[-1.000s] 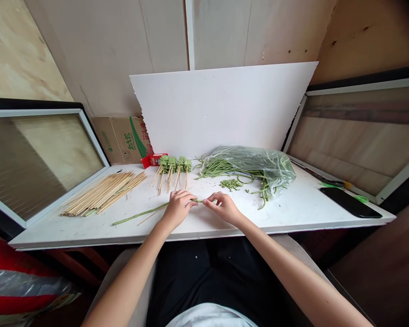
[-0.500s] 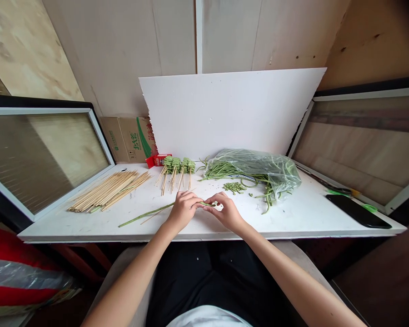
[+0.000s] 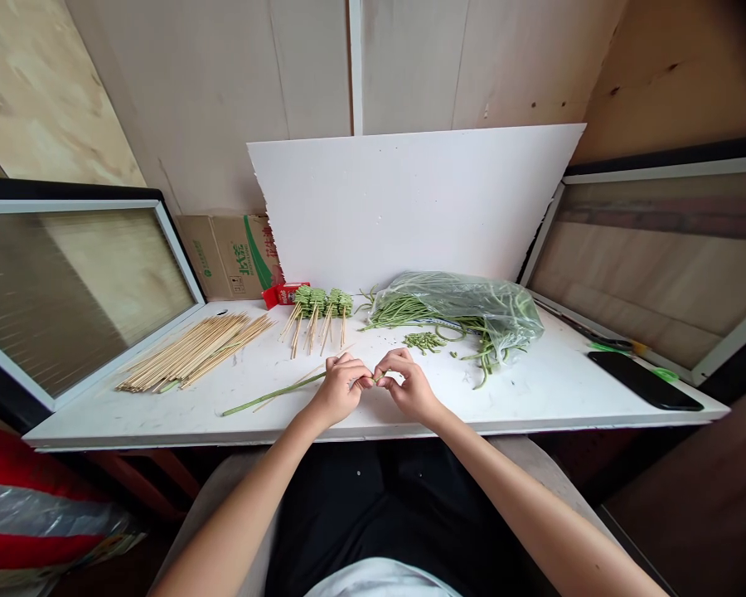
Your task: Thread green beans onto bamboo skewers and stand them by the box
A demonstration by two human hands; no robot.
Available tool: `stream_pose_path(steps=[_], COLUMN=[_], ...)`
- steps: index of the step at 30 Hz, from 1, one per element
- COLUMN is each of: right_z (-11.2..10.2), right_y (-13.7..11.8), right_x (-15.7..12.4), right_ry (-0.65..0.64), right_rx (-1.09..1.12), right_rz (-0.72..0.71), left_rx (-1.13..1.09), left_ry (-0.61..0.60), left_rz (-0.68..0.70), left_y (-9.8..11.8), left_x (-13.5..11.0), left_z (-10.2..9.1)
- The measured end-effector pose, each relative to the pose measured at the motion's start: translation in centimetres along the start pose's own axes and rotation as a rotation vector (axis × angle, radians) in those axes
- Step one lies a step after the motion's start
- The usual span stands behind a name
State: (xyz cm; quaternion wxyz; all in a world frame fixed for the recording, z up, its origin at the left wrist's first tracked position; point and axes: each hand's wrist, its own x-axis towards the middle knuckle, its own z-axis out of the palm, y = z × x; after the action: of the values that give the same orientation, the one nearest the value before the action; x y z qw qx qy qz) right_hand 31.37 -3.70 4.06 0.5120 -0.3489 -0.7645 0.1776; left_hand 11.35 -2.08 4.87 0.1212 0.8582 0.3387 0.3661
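A long green bean (image 3: 273, 399) runs out leftward from my left hand (image 3: 341, 386), whose fingers are closed around it. My right hand (image 3: 405, 383) pinches the bean's other end, its fingertips almost meeting those of the left. Beneath the bean, a thin wooden skewer (image 3: 259, 407) lies on the white table (image 3: 448, 412). Beyond my hands is a small pile of short bean pieces (image 3: 423, 341). Further back, several skewers threaded with folded beans (image 3: 324, 302) lie side by side.
Bare bamboo skewers (image 3: 192, 352) are heaped at left. A clear plastic bag (image 3: 472, 303) of long beans lies at the back right, near a black phone (image 3: 643, 381). Behind stand a white board (image 3: 410, 207) and a cardboard box (image 3: 227, 257). Framed panels (image 3: 87, 290) flank the table.
My fingertips have come closer together, and the bean length that showed between and past them is now mostly hidden. The bean's trailing end has shifted slightly right.
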Motion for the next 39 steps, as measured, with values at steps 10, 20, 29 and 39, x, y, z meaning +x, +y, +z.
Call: stream_pose_path(steps=[10, 20, 29, 39], right_z=[-1.8, -6.8, -4.5, -3.5], right_y=[0.1, 3.5, 7.1, 7.5], right_x=[1.2, 2.4, 0.6, 0.0], right_ry=[-0.118, 0.105, -0.045, -0.117], right_rx=[0.035, 0.068, -0.357, -0.407], right_rz=[-0.001, 0.152, 0.166, 0.077], left_rx=[-0.073, -0.134, -0.049, 0.005], left_ry=[-0.07, 0.0, 0.001, -0.036], left_rz=[0.002, -0.064, -0.057, 0.036], left_y=[0.7, -1.3, -0.9, -1.5], left_x=[0.4, 0.5, 0.4, 0.0], left_z=[-0.5, -3.1, -2.0, -1.3])
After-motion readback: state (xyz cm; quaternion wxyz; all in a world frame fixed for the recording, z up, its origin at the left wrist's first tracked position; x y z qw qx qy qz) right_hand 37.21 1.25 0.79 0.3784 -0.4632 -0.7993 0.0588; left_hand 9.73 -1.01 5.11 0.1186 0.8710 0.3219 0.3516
